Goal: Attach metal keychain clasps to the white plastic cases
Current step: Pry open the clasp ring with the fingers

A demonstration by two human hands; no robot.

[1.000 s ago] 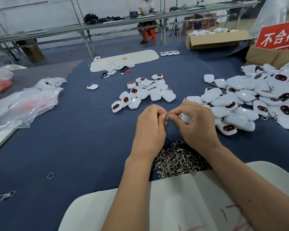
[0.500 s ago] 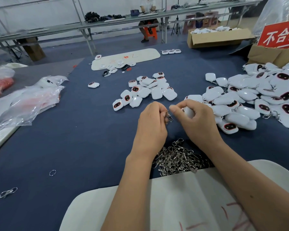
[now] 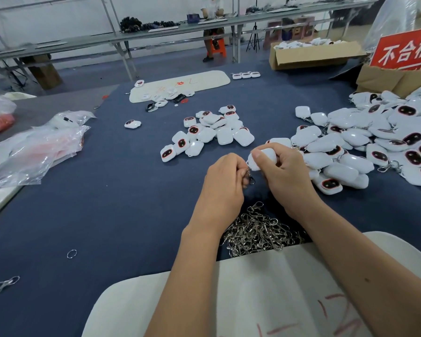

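Observation:
My right hand (image 3: 281, 177) grips a white plastic case (image 3: 263, 158) just above the blue table (image 3: 107, 215). Close to its left, my left hand (image 3: 225, 183) pinches a metal clasp (image 3: 250, 177) that dangles below the case's corner. Whether the clasp is hooked to the case is hidden by my fingers. A heap of loose metal clasps (image 3: 258, 231) lies just below both hands. A small group of white cases (image 3: 209, 132) sits beyond the hands, and a big pile of cases with clasps (image 3: 365, 144) spreads to the right.
A white board (image 3: 265, 295) lies under my forearms at the near edge. Plastic bags (image 3: 34, 152) cover the left side. A loose ring (image 3: 71, 253) and a stray clasp (image 3: 5, 284) lie near left. Cardboard boxes (image 3: 311, 54) and a red sign (image 3: 406, 49) stand at back right.
My right hand has turned and lifted the white case into plain view. The clasp in my left hand now hangs lower. Both hands stay close together.

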